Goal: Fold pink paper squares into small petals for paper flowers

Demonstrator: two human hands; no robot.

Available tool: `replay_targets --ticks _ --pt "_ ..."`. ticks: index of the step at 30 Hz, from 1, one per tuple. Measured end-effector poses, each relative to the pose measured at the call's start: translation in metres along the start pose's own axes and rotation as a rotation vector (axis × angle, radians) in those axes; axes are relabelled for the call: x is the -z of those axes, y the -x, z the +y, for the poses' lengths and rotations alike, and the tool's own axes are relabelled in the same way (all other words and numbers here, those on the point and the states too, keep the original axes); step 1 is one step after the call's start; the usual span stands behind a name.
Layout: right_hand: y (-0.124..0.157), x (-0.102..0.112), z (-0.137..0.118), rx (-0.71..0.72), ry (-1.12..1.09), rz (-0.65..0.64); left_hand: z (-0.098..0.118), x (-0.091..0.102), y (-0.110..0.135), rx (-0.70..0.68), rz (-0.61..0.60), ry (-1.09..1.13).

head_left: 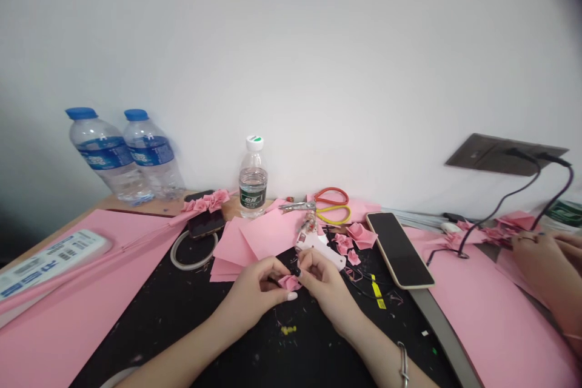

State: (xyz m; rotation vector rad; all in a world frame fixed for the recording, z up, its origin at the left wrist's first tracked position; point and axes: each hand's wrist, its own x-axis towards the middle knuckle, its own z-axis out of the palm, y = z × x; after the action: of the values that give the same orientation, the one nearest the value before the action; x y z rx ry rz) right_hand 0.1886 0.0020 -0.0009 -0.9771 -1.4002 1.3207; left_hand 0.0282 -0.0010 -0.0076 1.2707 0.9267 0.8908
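Between my two hands is a small folded pink paper flower (290,282), partly covered by fingers. My left hand (258,285) grips its left side, thumb below and fingers curled above. On the other side, my right hand (322,282) pinches its edge with thumb and forefinger. Just behind the hands lie loose pink paper squares (266,236) and a white hot glue gun (321,248). Several finished pink paper flowers (345,244) rest to the right of the glue gun. Scissors (333,205) with red and yellow handles lie farther back.
Water bottles (152,157) and a small bottle (253,182) stand by the wall. A phone (400,250) lies right, a tape roll (193,251) left. Large pink sheets (122,254) flank the black mat (218,339). Another person's hands (541,260) work at far right, near plugged-in cables (500,194).
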Motion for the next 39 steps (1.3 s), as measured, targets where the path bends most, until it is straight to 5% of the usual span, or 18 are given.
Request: replay_targets --ticks 15,23,33,39 --pt "0.003 -0.001 0.000 -0.240 -0.274 0.023 -0.003 0.001 -0.002 0.061 -0.037 0.190" --pt "0.004 -0.002 0.002 -0.193 -0.227 0.051 -0.004 0.000 -0.002 0.067 -0.077 0.267" --pt "0.005 -0.004 0.003 -0.116 -0.145 0.123 0.008 -0.001 0.002 0.265 -0.062 0.261" --pt "0.006 -0.005 0.001 -0.114 -0.123 0.137 0.007 0.000 0.002 0.205 -0.097 0.188"
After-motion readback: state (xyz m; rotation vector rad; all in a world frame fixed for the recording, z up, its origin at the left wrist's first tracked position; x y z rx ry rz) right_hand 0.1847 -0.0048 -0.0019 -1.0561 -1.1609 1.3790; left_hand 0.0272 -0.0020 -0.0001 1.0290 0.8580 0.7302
